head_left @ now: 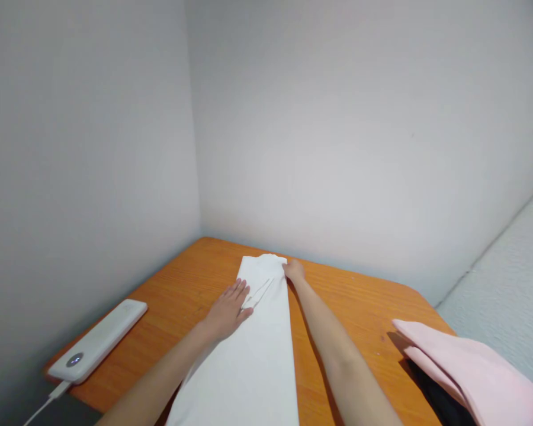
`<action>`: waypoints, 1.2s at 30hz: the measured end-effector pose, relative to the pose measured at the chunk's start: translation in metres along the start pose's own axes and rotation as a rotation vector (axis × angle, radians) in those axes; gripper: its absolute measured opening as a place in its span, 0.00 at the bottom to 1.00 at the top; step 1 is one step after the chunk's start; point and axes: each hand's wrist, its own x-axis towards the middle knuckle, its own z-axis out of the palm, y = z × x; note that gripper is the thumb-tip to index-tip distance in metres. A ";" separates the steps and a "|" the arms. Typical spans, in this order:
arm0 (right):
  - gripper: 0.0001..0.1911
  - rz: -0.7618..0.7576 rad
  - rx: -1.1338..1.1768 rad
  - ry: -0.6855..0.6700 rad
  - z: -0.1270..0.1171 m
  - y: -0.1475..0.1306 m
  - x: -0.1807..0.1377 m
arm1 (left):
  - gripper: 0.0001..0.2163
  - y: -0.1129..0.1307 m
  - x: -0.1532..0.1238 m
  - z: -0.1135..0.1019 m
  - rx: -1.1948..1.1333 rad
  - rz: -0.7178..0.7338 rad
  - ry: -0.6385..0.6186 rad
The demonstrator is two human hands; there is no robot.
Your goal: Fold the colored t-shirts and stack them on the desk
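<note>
- The left hand [228,310] is lying flat and spread, palm down, on the long folded white cloth [260,355]; it is pressing on it rather than gripping anything.
- The right hand [294,271] is resting at the cloth's far right corner. Its fingers are curling onto the edge, but I cannot tell whether they are pinching the fabric or only touching it.
- The cloth is running as a narrow strip down the middle of the orange wooden table [355,302], from near the wall towards the person, and its near end is passing out of view at the bottom.
- A few small creases are showing just beside the left fingertips.
- A slim white power bank [98,338] with a cable is sitting near the table's left edge, well apart from the cloth.
- A folded pink cloth [466,361] is lying over something dark at the right corner.
- Judged risk: a pull at the far corner against the pressing palm could deepen those creases or skew the fold, and the near end, if it is overhanging the table, could drag the strip down.
</note>
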 end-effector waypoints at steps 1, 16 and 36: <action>0.16 -0.005 0.001 0.009 0.003 -0.002 0.007 | 0.31 -0.001 0.000 0.000 0.036 0.008 0.012; 0.26 -0.691 -0.204 0.004 0.051 -0.024 -0.056 | 0.24 0.043 0.012 0.002 0.318 -0.165 0.068; 0.31 -0.688 -0.227 0.021 0.050 -0.059 -0.118 | 0.26 0.041 -0.039 -0.017 0.209 -0.182 0.078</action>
